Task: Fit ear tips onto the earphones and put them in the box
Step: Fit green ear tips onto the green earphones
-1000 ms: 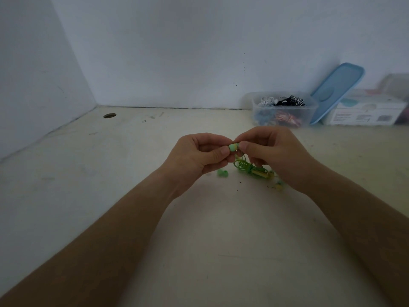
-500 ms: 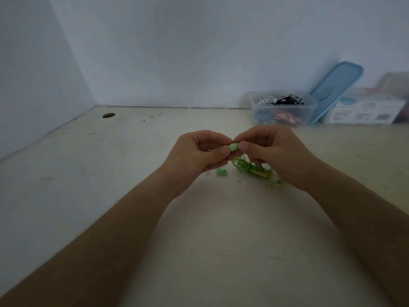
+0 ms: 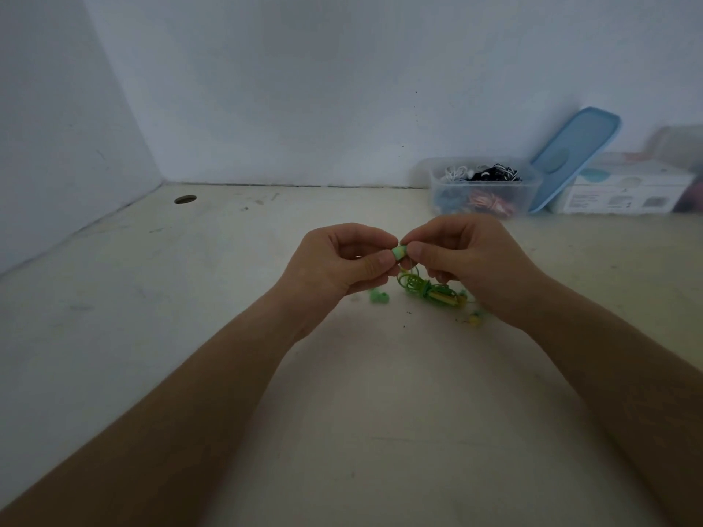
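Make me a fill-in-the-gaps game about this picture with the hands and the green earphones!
1. The lid leaning beside the clear box is coloured ____.
2. The left hand and the right hand pinch one ear tip between them, and it is pale ____.
3. The coiled cable lies on the table, mostly under the ____ hand.

Missing words: blue; green; right.

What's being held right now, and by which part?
The left hand and right hand pinch the small pale green ear tip from opposite ends. The green earphone cable hangs loose below it; the earbud itself is hidden.
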A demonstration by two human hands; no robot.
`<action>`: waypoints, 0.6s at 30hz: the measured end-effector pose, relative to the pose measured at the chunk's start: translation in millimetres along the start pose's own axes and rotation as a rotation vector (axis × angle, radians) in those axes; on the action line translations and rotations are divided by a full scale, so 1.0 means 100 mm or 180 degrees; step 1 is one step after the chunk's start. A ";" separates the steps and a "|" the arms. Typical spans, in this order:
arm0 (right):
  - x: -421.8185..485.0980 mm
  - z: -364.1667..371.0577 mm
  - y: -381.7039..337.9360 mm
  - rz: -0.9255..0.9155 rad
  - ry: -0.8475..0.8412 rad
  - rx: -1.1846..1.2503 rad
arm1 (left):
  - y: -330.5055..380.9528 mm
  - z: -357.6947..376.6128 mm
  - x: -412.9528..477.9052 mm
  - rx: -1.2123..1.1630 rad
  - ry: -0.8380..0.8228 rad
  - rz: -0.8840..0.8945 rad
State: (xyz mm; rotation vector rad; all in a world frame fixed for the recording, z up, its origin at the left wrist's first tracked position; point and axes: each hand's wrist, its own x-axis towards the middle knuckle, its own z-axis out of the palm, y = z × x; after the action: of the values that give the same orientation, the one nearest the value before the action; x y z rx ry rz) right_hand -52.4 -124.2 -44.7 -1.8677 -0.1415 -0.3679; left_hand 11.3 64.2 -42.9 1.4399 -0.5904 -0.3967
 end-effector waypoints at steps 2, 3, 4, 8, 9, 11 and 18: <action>0.00 0.01 0.00 -0.0027 0.0084 -0.0126 | 0.00 0.01 0.00 0.0176 -0.0016 0.0080; 0.01 0.01 0.00 -0.0021 0.0144 -0.0139 | 0.00 0.01 0.00 0.0211 -0.0031 0.0116; 0.01 0.02 0.01 -0.0004 0.0208 -0.0125 | 0.00 0.02 -0.01 0.0230 -0.0041 0.0143; 0.01 0.02 -0.01 0.0017 0.0385 -0.0162 | 0.02 0.04 -0.01 0.0338 0.0035 0.0237; 0.01 0.01 -0.01 0.0003 0.0474 -0.0357 | 0.02 0.04 -0.01 0.0358 0.0073 0.0241; 0.04 -0.01 0.04 -0.0030 0.0752 -0.1009 | 0.02 0.02 0.00 0.0447 0.0151 0.0228; 0.29 0.00 0.22 0.0154 0.0279 -0.2277 | -0.03 -0.09 0.05 0.1074 0.0409 0.0279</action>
State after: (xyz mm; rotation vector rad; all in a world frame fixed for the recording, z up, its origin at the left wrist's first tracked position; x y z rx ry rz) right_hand -18.6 -133.8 -54.7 -2.5467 0.1138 -0.5098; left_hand 20.3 68.1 -45.4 1.7401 -0.6342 -0.1363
